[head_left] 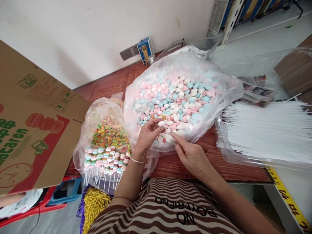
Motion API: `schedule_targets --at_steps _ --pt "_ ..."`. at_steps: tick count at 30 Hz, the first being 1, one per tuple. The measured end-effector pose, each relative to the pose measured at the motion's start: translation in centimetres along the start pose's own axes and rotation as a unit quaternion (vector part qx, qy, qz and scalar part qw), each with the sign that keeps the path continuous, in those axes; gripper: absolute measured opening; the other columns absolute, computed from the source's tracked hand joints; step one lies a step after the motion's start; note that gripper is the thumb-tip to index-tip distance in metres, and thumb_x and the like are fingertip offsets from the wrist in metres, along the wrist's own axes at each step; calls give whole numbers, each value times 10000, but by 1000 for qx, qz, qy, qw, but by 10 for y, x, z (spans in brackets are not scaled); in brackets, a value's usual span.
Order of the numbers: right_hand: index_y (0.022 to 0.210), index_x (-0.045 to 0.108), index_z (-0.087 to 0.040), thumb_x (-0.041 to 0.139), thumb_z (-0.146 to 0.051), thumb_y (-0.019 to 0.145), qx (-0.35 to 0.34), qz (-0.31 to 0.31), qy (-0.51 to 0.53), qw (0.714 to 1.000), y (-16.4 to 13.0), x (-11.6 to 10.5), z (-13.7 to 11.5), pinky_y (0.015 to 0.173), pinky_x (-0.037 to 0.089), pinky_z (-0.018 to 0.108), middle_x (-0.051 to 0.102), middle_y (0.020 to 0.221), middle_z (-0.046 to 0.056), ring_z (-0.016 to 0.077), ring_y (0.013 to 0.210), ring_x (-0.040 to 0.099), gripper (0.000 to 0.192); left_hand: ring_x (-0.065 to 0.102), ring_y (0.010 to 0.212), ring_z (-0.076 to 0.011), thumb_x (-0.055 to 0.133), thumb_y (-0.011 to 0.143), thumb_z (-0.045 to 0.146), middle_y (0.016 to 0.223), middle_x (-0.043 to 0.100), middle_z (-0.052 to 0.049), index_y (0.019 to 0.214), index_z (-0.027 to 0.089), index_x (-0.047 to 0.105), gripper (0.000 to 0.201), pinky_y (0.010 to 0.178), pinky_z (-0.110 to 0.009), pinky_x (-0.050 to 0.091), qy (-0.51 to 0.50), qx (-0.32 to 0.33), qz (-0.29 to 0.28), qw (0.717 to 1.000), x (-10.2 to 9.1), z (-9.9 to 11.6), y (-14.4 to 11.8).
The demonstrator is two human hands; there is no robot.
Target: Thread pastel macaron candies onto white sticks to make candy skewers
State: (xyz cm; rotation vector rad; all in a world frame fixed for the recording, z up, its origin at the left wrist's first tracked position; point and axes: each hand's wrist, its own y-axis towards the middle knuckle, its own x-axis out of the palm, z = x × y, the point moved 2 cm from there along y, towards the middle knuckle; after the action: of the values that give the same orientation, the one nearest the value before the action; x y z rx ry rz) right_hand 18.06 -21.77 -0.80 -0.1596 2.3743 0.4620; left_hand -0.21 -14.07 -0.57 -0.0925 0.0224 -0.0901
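the left hand [147, 134] is at the near lip of the big clear bag [219, 87], fingers curled in, thumb and forefinger pinched on a white candy piece [161, 123] held just above the heap. a thin white stick [156, 125] appears to run into that piece from the left, though it is too fine to be sure. a thin bangle [136, 160] sits on the left wrist.

the right hand [191, 156] lies just right of the left, palm turned down, fingers extended toward the candy; its fingertips [173, 134] are close against the held piece, partly closed, and whether they grip anything cannot be told from this view.

the big bag stands open at the middle of the reddish wooden table [109, 84] and is filled with pink, white and pale blue candy pieces [180, 97].

to the left, a smaller clear bag [97, 113] holds multicoloured ring candies [109, 135]. at its near edge lies a row of finished candy sticks [104, 159], stacked pieces uppermost, white stems pointing over the table's near edge.

to the right, a clear tray [226, 152] carries a bundle of loose white sticks [268, 130]. a printed cardboard box [31, 123] leans at the far left. a blue and white small box [145, 48] stands at the wall on the far side.
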Motion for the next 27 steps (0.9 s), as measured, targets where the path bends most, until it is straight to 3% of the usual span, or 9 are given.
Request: schedule_targets --at_steps 6,13,19,23,27 --pt "1428 622 -149 405 -229 1026 7 -4 16 1000 -3 -3 -6 675 580 275 818 1042 98 197 715 769 463 691 732 -150 811 738 308 848 759 -22 1106 200 672 408 645 -264 572 17 36 30 999 4 -4 -1" --pt "1439 617 -143 404 -224 1014 22 -20 10 1000 -1 -4 -8 599 536 277 820 902 77 192 609 728 482 725 840 -174 763 770 272 1012 753 -63 1076 190 654 335 700 -273 590 53 53 34 997 7 -5 -5" --pt "1382 667 -141 409 -228 1003 42 -14 -31 999 -1 -4 -9 550 494 284 811 802 70 214 576 723 467 724 906 -164 692 802 158 1029 741 -64 1038 182 681 238 816 -281 598 122 126 68 982 11 -8 -9" --pt "1385 665 -142 410 -221 1000 56 -18 -49 997 0 -2 -10 570 500 284 817 824 77 222 607 742 469 714 898 -148 661 823 128 1002 727 -51 1031 186 704 220 819 -265 594 154 171 64 971 14 -10 -11" --pt "1399 656 -142 410 -215 998 59 -15 -51 997 1 2 -10 607 530 298 824 895 95 243 666 766 477 691 801 -125 650 813 100 934 716 -32 1026 192 724 243 717 -225 575 148 163 56 974 16 -13 -13"
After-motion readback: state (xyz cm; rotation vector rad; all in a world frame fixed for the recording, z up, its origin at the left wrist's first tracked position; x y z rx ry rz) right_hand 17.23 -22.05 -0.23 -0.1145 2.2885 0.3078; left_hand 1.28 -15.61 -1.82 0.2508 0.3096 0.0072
